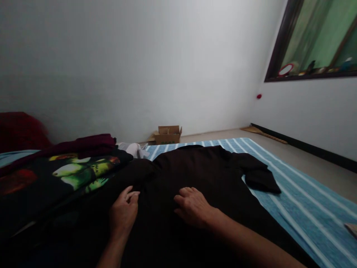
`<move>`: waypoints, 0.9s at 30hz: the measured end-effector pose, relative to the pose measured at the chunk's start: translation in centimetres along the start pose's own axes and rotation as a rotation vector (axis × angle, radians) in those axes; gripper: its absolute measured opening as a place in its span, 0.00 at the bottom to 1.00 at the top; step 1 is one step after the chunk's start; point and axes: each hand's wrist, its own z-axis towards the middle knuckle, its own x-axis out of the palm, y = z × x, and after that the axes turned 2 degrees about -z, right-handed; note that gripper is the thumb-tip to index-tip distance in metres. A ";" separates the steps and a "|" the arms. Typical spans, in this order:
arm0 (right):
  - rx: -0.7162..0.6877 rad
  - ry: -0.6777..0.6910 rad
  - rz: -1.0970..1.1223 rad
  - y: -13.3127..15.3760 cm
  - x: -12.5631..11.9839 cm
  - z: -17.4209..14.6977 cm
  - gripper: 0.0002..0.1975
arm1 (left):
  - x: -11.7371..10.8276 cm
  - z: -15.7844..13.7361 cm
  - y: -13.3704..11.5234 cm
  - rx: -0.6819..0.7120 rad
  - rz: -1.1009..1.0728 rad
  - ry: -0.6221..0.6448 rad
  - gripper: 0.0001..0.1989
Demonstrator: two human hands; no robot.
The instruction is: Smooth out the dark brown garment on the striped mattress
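A dark short-sleeved shirt lies spread flat on a blue striped mat, one sleeve sticking out to the right. My left hand rests palm down on the shirt's left part, fingers loosely together. My right hand lies flat on the shirt's middle, fingers spread a little. Neither hand grips the cloth. Both forearms come in from the bottom edge.
A pile of clothes lies at left: a black garment with a green print and a dark red one. A white cloth peeks behind. A cardboard box stands by the wall. A window is at upper right.
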 end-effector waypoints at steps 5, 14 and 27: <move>0.247 0.017 -0.004 -4.2 -2.6 -9.6 0.05 | 0.8 -2.0 -5.0 0.125 0.158 0.140 0.17; 0.424 0.097 0.090 -5.6 -3.7 -20.1 0.21 | 12.5 -9.0 -15.3 0.796 0.322 0.735 0.22; 0.576 0.187 0.214 -6.9 1.2 -24.5 0.41 | 21.1 -12.5 -16.9 0.886 0.490 0.900 0.30</move>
